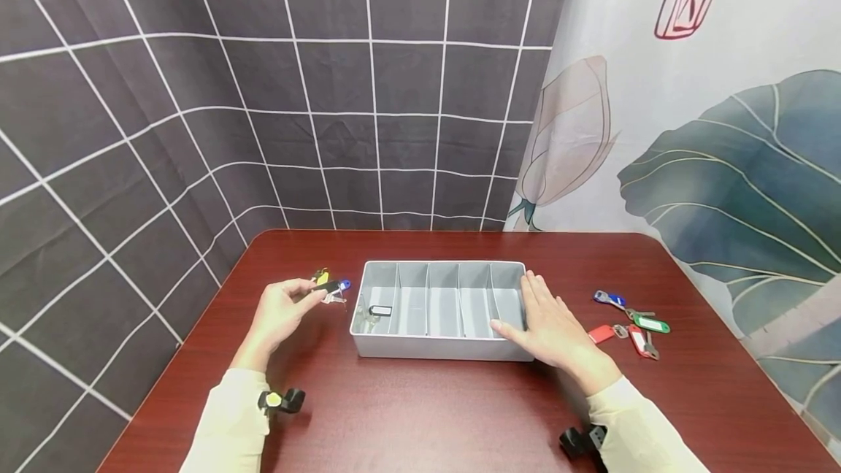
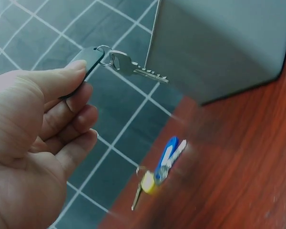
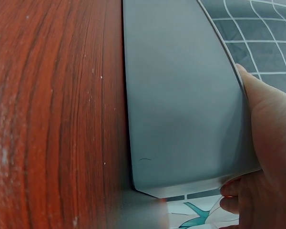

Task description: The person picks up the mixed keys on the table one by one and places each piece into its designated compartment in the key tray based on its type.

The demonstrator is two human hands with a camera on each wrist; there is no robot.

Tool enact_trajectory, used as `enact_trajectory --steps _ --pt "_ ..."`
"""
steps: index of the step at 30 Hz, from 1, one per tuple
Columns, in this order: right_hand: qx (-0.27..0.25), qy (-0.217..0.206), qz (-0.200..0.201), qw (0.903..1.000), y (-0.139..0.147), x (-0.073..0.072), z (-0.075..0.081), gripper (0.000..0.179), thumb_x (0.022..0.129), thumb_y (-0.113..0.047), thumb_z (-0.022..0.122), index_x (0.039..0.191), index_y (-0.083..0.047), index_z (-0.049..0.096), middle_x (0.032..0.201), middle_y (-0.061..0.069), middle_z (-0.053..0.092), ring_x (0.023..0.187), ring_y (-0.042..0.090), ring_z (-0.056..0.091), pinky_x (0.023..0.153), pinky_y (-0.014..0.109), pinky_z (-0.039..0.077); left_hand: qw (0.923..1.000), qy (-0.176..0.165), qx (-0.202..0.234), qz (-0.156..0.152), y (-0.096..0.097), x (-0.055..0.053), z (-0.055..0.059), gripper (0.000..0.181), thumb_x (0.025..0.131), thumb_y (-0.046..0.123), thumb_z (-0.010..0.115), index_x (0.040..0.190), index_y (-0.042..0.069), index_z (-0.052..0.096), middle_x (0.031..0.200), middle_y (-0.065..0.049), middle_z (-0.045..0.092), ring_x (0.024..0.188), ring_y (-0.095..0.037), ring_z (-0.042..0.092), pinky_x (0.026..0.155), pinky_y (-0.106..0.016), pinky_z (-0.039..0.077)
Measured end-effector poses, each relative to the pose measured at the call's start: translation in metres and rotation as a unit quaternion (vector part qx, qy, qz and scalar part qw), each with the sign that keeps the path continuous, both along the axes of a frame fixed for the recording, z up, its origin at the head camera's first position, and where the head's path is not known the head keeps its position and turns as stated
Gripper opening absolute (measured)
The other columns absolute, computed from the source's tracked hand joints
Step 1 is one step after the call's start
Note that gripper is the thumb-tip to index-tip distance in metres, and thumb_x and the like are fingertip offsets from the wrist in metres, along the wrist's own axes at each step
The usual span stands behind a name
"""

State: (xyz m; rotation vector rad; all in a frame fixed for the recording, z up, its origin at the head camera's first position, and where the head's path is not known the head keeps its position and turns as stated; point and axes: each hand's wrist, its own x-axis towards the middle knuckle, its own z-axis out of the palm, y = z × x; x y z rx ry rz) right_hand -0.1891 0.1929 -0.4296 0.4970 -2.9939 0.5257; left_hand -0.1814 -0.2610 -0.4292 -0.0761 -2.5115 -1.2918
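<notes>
In the head view my left hand is left of a grey divided tray. Thumb and fingers pinch a black key tag by its end. A silver key dangles from its ring, near the tray's outer wall in the left wrist view. My right hand rests on the tray's front right corner, long fingers stretched along the right end and thumb over the front rim. In the leftmost compartment lies a black-framed key tag with a key.
Beyond the left hand are a blue key tag and a yellow key tag with keys. Right of the tray lie a blue tag, a green tag and two red tags with keys. A tiled-pattern curtain hangs behind the table.
</notes>
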Motion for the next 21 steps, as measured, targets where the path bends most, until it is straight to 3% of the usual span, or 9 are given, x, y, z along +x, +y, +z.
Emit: enact_trajectory --steps 10,16,21 --pt "0.001 0.003 0.001 1.0000 0.000 -0.002 -0.002 0.111 0.081 -0.073 0.054 0.151 0.004 0.016 0.157 0.022 0.016 0.144 0.039 0.015 0.107 0.063 0.023 0.9987 0.000 0.046 -0.022 0.014 0.002 0.015 0.020 0.082 0.022 0.078 0.094 0.006 0.075 0.081 -0.006 0.072 0.069 -0.016 0.064 0.056 -0.024 0.048" --pt "0.004 0.001 0.001 1.0000 0.001 -0.002 -0.001 0.116 0.078 -0.081 0.046 0.151 0.004 0.015 0.157 0.022 0.015 0.144 0.039 0.014 0.107 0.063 0.023 0.9970 0.004 0.066 -0.040 0.025 0.005 0.022 0.019 0.082 0.019 0.077 0.095 0.004 0.074 0.085 -0.011 0.072 0.072 -0.013 0.069 0.058 -0.022 0.050" --pt "0.004 -0.001 0.001 1.0000 0.000 -0.002 0.000 0.117 0.077 -0.083 0.043 0.152 0.004 0.014 0.157 0.023 0.015 0.144 0.039 0.014 0.107 0.063 0.023 0.9961 -0.004 0.072 -0.050 0.034 0.005 0.023 0.018 0.083 0.018 0.077 0.094 0.005 0.074 0.080 -0.006 0.073 0.071 -0.013 0.070 0.055 -0.022 0.047"
